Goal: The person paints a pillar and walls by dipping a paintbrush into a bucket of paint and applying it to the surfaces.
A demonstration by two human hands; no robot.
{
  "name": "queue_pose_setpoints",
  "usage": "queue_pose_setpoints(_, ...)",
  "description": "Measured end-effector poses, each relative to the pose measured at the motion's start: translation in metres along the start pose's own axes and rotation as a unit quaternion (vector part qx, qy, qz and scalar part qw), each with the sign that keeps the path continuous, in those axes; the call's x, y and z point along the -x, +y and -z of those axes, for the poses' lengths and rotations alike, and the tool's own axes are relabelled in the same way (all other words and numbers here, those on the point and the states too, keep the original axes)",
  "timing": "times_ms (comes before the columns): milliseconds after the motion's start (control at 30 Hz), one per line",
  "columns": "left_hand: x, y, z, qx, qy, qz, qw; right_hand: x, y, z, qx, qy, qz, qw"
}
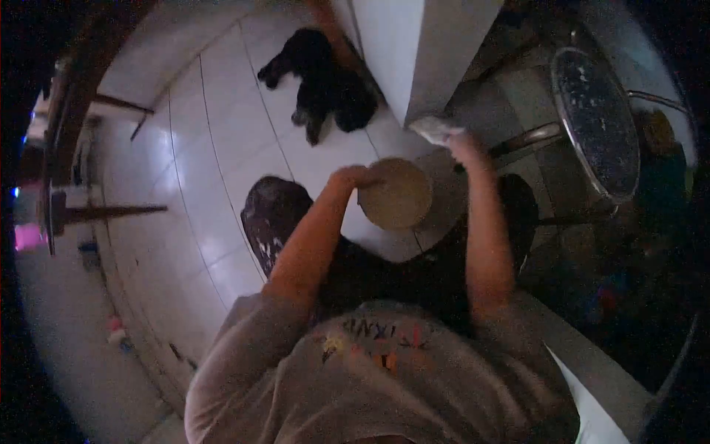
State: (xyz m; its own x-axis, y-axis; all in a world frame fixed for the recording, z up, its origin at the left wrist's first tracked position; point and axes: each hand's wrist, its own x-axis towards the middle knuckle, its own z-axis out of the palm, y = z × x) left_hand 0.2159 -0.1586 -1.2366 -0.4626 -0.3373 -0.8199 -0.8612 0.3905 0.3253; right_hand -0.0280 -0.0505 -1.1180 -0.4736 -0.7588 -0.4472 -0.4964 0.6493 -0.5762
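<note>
My left hand is closed on the left edge of a round tan disc, with the thumb lying over its face. The disc is held above the floor between my knees. Out to the right, my right hand grips a crumpled whitish cloth. That cloth overlaps the bottom corner of a white wall in this view. The picture is dim and grainy, so fine detail of both held things is lost.
A black furry animal lies on the white tiled floor beside the wall. A metal stool with a dark round seat stands at the right. Wooden furniture legs jut in at the left.
</note>
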Motion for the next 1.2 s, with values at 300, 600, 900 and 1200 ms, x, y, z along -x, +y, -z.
queue_pose_setpoints(300,0.015,0.007,0.026,-0.020,0.187,-0.002,0.982,0.022,0.022,-0.105,0.285,-0.245,0.111,0.920)
queue_pose_setpoints(600,0.007,-0.005,0.042,-0.014,0.148,-0.038,0.988,0.020,0.055,-0.226,-0.195,0.000,0.255,0.947)
queue_pose_setpoints(900,-0.020,-0.017,0.037,-0.029,0.205,-0.051,0.977,0.069,-0.034,-0.052,0.295,-0.183,0.167,0.923)
queue_pose_setpoints(1200,-0.008,-0.008,0.091,0.236,-0.317,-0.033,0.918,0.083,0.025,-0.063,0.259,-0.170,0.106,0.945)
